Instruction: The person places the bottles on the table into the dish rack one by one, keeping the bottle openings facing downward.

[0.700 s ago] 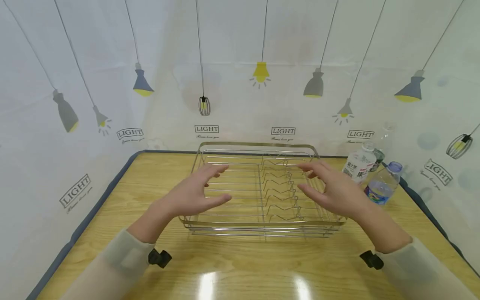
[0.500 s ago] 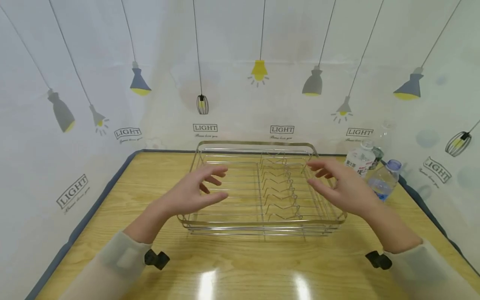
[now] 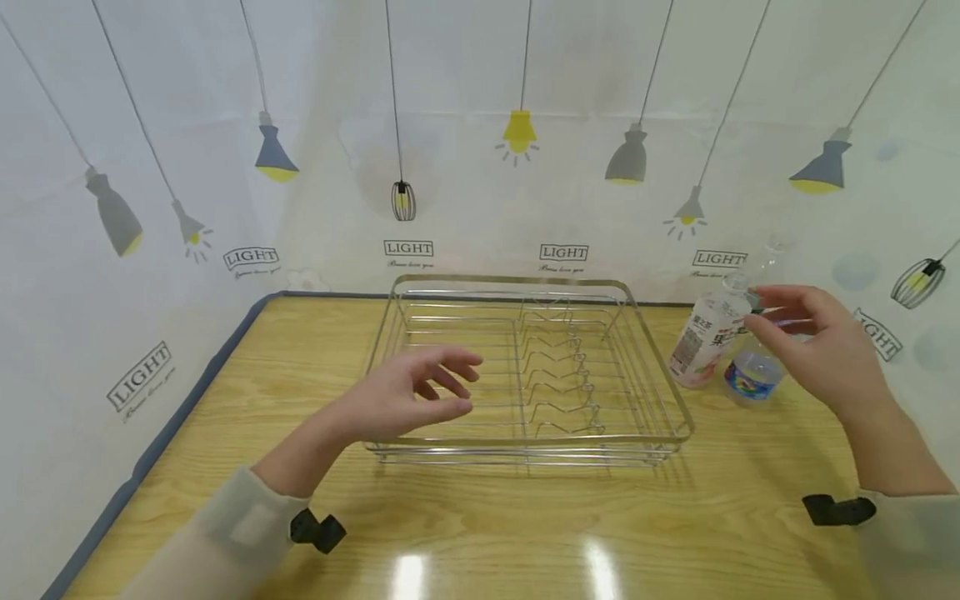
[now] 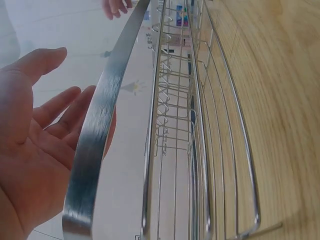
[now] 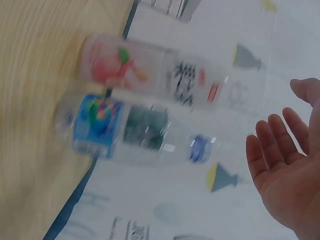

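Note:
A silver wire dish rack [image 3: 528,441] stands on the wooden table. My left hand [image 3: 408,392] hovers over its left part with fingers loosely bent and nothing in them; the left wrist view shows the palm beyond the rack's flat metal rim [image 4: 95,135]. At the right, my right hand [image 3: 832,358] hangs with thumb and fingers apart beside the bottle tops, overlapping them in the head view. A clear bottle with a peach label [image 3: 697,343] stands nearest the rack. Beside it is a bottle with a blue label [image 3: 750,375] and purple-blue cap, partly hidden by that hand.
Behind the blue-labelled bottle stands another clear bottle with a dark green label [image 5: 145,127]. A white curtain [image 3: 465,150] printed with lamps hangs around the table [image 3: 480,517], its dark blue edge [image 3: 202,387] running along the tabletop's border.
My right hand has moved right from over the rack to the bottles. The left hand has stayed over the rack, shifting only slightly. Rack and bottles stand where they were.

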The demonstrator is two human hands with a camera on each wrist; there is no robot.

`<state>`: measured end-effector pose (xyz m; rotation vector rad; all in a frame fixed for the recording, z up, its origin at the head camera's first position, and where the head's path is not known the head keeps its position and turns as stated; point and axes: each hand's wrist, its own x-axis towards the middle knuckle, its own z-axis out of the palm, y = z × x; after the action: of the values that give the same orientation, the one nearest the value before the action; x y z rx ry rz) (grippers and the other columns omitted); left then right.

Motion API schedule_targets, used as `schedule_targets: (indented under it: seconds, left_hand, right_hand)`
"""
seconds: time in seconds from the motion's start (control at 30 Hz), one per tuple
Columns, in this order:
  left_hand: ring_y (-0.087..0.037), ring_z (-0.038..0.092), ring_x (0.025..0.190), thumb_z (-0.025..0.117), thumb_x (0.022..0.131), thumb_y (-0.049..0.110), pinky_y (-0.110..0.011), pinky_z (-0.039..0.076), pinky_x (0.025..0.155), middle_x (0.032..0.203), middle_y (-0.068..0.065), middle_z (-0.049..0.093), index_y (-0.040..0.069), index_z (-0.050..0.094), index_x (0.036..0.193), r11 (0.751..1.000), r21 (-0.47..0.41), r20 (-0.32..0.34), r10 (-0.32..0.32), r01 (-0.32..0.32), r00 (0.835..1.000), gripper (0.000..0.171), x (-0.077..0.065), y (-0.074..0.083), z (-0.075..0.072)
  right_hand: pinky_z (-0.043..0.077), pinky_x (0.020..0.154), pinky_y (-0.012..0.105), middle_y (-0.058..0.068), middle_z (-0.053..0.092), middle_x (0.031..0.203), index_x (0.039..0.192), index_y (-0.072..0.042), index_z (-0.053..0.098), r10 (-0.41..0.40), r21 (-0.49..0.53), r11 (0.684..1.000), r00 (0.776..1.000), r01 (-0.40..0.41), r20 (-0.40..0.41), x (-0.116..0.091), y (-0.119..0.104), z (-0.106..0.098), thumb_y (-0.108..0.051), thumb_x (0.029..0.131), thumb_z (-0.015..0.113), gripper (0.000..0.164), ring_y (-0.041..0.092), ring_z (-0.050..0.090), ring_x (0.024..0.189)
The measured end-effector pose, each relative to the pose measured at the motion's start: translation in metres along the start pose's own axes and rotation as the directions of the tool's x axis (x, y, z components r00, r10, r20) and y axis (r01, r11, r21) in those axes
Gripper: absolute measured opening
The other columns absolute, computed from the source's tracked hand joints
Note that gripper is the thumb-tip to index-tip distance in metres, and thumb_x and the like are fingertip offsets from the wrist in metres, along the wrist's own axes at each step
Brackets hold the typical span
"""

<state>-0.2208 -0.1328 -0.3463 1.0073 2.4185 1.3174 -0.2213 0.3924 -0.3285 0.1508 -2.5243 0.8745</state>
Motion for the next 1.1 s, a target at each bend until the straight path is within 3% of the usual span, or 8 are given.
schedule_targets:
  seconds: [0.07,0.23,0.37,0.53,0.67,0.83,1.0,1.1]
  left_hand:
    - [-0.019,0.073,0.123,0.076,0.105,0.026,-0.041,0.062,0.102,0.140,0.000,0.071,0.020,0.060,0.154,1.000,-0.003,0.011,0.007,-0.007,1.000,0.052,0.000,0.002,0.003]
    - [-0.016,0.074,0.119,0.075,0.106,0.025,-0.038,0.062,0.102,0.136,0.001,0.073,0.019,0.064,0.150,0.999,-0.002,0.020,0.032,-0.032,0.999,0.046,0.001,0.006,0.008]
    - [-0.014,0.074,0.115,0.075,0.106,0.027,-0.036,0.061,0.101,0.132,0.003,0.075,0.020,0.067,0.146,0.999,-0.002,0.024,0.048,-0.048,0.999,0.041,0.002,0.009,0.010]
    - [-0.013,0.073,0.110,0.074,0.106,0.028,-0.033,0.062,0.098,0.125,0.006,0.078,0.021,0.071,0.140,0.998,0.009,0.026,0.058,-0.058,0.998,0.034,0.003,0.011,0.013]
    - [-0.012,0.073,0.105,0.073,0.107,0.027,-0.031,0.062,0.093,0.120,0.005,0.079,0.020,0.072,0.138,0.998,0.013,0.030,0.053,-0.053,0.998,0.032,0.003,0.011,0.014]
    - [-0.012,0.074,0.101,0.072,0.108,0.026,-0.030,0.063,0.089,0.116,0.005,0.079,0.020,0.072,0.139,0.999,0.017,0.033,0.048,-0.048,0.998,0.032,0.004,0.008,0.016]
    - [-0.011,0.074,0.102,0.073,0.107,0.028,-0.031,0.063,0.092,0.115,0.008,0.078,0.024,0.072,0.139,0.999,0.010,0.028,0.044,-0.045,0.999,0.032,0.008,0.007,0.019]
    - [-0.013,0.074,0.104,0.073,0.107,0.027,-0.032,0.063,0.093,0.117,0.005,0.078,0.024,0.071,0.140,0.999,-0.020,0.030,0.043,-0.042,0.999,0.033,0.010,0.006,0.020]
  right_hand:
    - [0.037,0.079,0.000,-0.027,0.052,0.128,0.154,-0.006,0.057,0.061,-0.021,0.998,0.998,-0.061,-0.012,-0.001,0.016,-0.008,-0.035,0.109,0.070,0.056,-0.018,0.045,0.098]
    - [0.036,0.075,0.000,0.026,0.044,0.159,0.170,-0.006,0.034,0.198,0.000,0.980,0.980,-0.198,0.005,-0.006,0.054,-0.017,-0.040,0.109,0.067,0.077,-0.015,0.038,0.105]
    - [0.038,0.073,0.004,0.035,0.025,0.173,0.176,-0.011,0.015,0.260,0.054,0.963,0.962,-0.265,0.086,-0.010,0.081,-0.016,-0.041,0.109,0.068,0.091,0.021,0.051,0.131]
    - [0.040,0.071,0.005,0.037,0.015,0.177,0.177,-0.008,0.004,0.278,0.055,0.951,0.920,-0.304,0.276,-0.010,0.107,-0.011,-0.045,0.110,0.067,0.099,0.065,0.030,0.151]
    - [0.043,0.073,0.006,0.040,0.011,0.176,0.174,0.000,-0.004,0.285,0.058,0.944,0.889,-0.325,0.357,-0.009,0.117,-0.003,-0.043,0.111,0.065,0.103,0.067,0.026,0.153]
    - [0.059,0.098,0.035,0.042,0.010,0.175,0.172,0.004,-0.009,0.291,0.064,0.938,0.875,-0.340,0.387,-0.007,0.119,0.007,-0.045,0.112,0.062,0.104,0.068,0.023,0.155]
    - [0.048,0.078,0.012,0.040,0.024,0.170,0.170,0.008,0.007,0.281,0.059,0.946,0.897,-0.319,0.341,-0.009,0.120,0.014,-0.044,0.113,0.062,0.095,0.065,0.033,0.150]
    - [0.043,0.072,0.007,0.036,0.037,0.160,0.166,0.009,0.020,0.274,0.045,0.953,0.921,-0.298,0.278,-0.012,0.117,0.015,-0.043,0.111,0.064,0.087,0.032,0.057,0.132]
